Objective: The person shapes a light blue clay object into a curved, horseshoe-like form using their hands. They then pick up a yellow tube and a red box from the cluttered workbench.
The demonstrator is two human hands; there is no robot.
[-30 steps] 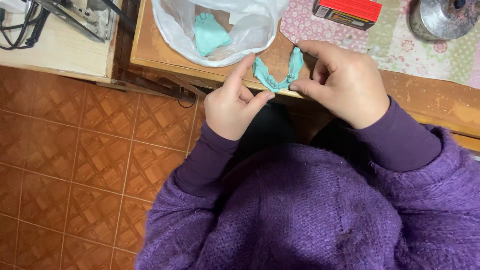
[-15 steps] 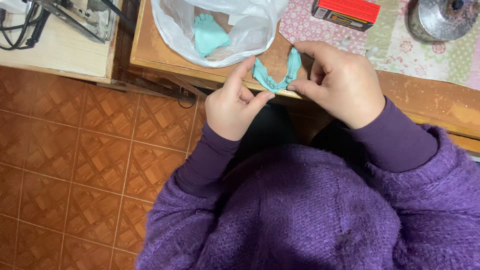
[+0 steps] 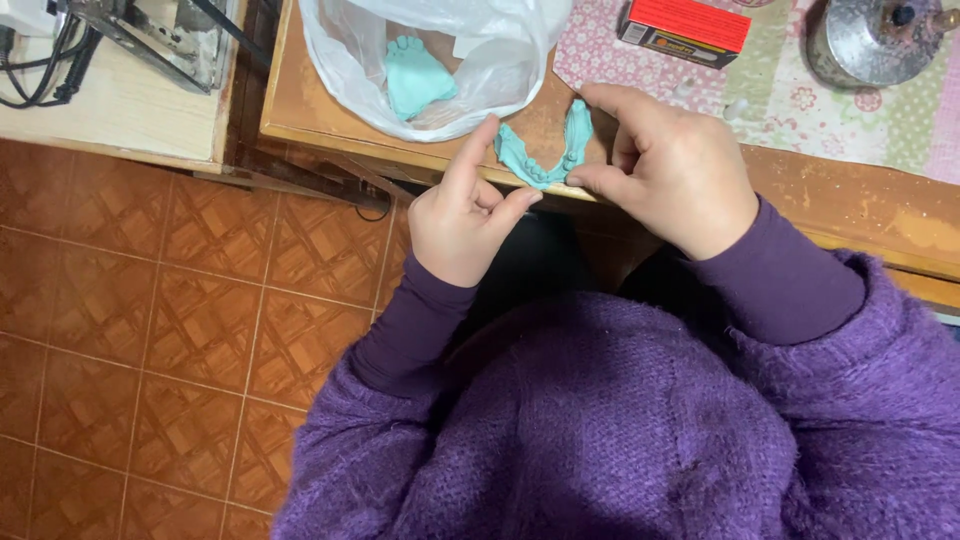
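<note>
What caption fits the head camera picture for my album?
Both hands, left hand and right hand, hold a turquoise teeth mould.

The red box (image 3: 688,27) and metal pot (image 3: 880,40) are cut off by the top edge.

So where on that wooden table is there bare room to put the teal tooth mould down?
Bare wood shows right of the right hand, below the floral cloth. A thin strip lies left of the plastic bag. The middle is crowded, with the dental mould and left hand.

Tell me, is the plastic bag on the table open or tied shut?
Open. The plastic bag has its mouth spread wide, so the turquoise dental cast inside shows uncovered.
</note>
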